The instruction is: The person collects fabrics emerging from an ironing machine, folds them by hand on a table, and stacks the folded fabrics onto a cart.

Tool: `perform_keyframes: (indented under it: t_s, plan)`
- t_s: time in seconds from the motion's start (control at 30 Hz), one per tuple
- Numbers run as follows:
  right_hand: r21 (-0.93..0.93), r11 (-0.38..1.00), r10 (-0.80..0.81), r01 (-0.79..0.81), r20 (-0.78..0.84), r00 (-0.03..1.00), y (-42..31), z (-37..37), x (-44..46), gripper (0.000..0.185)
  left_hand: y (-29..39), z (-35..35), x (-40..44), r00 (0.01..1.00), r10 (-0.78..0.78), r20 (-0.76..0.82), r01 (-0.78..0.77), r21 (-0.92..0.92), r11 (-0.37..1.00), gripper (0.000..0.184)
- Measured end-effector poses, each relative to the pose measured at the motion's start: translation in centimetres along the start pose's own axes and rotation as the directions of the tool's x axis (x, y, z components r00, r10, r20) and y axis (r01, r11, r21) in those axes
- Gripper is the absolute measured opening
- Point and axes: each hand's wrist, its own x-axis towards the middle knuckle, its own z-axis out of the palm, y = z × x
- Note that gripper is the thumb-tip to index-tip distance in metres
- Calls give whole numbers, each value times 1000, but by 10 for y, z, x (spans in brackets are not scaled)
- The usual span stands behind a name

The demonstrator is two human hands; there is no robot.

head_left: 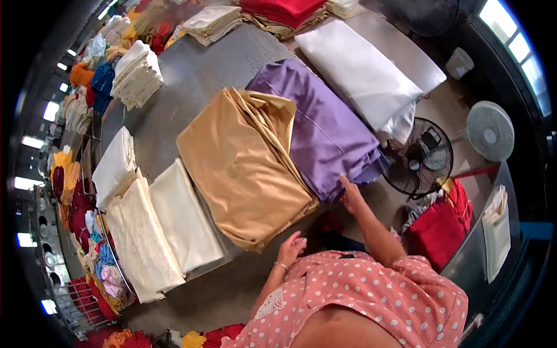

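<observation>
A stack of folded purple cloth [325, 130] lies on the grey table [194, 64], and my right hand [350, 194] touches its near edge with the index finger stretched out. To its left is a folded gold cloth pile [238, 168], its top layers bunched at the far side. My left hand [291, 249] hangs just off the table edge, below the gold pile, with fingers partly curled and nothing visible in them. Cream folded cloths [183, 217] lie left of the gold pile.
White folded cloth [360, 75] lies right of the purple stack. A black fan [415, 162] and a white fan [490, 130] stand at the right, near red cloth [438, 232]. More cloth stacks [136, 75] sit at the far left. A wire cart [90, 301] holds coloured cloth.
</observation>
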Motion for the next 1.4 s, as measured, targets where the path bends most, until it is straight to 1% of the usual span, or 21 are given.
perform_keyframes:
  t_s: [0.03,0.13,0.2,0.27,0.33,0.5,0.53,0.67,0.73,0.8,0.87,0.93,1.03,1.07,1.1,1.17,1.2,1.27,1.33,1.37,1.4]
  plan:
    - [-69,994,71,-79,-110,991,-18,11,-7,53,-6,-3,3,1000,-6,-14,5,-54,999,52]
    - [35,987,-155,158,-92,984,-17,34,35,57,-9,-17,-2,988,-129,-80,106,-248,963,51]
    - [13,999,35,-33,-164,986,-44,53,41,55,-28,-34,3,988,-112,-106,77,-294,953,52]
    - [78,991,-112,111,9,994,-48,58,59,52,-31,-50,4,966,-217,-138,178,-247,952,36]
    - [128,985,-120,113,50,991,-51,62,85,52,-34,-69,11,949,-267,-166,219,-260,940,35]
    - [-80,952,-298,295,-34,954,-88,94,153,54,-22,-120,46,915,-323,-242,238,-321,917,34]
    - [-160,966,-218,204,-75,973,-104,107,159,52,-16,-129,52,911,-319,-260,228,-327,917,34]
    - [-324,881,-363,345,6,932,-140,130,245,54,3,-158,77,885,-319,-338,190,-364,912,32]
    - [-331,896,-300,296,40,953,-169,152,280,55,6,-170,87,862,-335,-381,181,-387,904,32]
    - [-365,860,-343,358,105,933,-200,178,315,57,1,-174,93,824,-370,-429,175,-428,887,31]
    - [-311,851,-416,423,94,905,-220,204,362,58,-7,-168,90,774,-421,-472,178,-476,861,31]
    - [-296,840,-389,455,258,885,-250,239,402,65,-14,-153,85,717,-480,-505,183,-528,829,30]
    - [-407,794,-365,452,274,890,-287,291,472,59,-25,-111,74,637,-566,-523,193,-603,774,29]
    - [-402,746,-453,532,279,847,-297,309,503,56,-25,-94,71,613,-592,-524,195,-626,755,29]
    - [-411,592,-558,693,411,720,-310,323,538,53,-26,-75,67,593,-616,-519,203,-644,738,29]
    - [-469,640,-525,608,311,792,-324,334,627,60,-22,-47,62,551,-659,-513,214,-676,705,28]
    - [-522,616,-557,590,242,795,-335,346,632,66,-24,-38,60,541,-668,-511,219,-682,698,28]
    - [-307,758,-488,576,320,812,-328,355,592,66,-27,-23,53,526,-688,-500,228,-697,680,27]
    - [-427,618,-590,661,304,748,-312,337,553,61,-32,-12,44,527,-695,-489,244,-696,675,27]
    - [-399,544,-628,738,390,674,-299,313,546,56,-38,-9,38,530,-696,-484,260,-689,677,26]
    - [-394,531,-676,750,337,655,-282,287,529,53,-44,-6,30,533,-698,-479,276,-681,678,26]
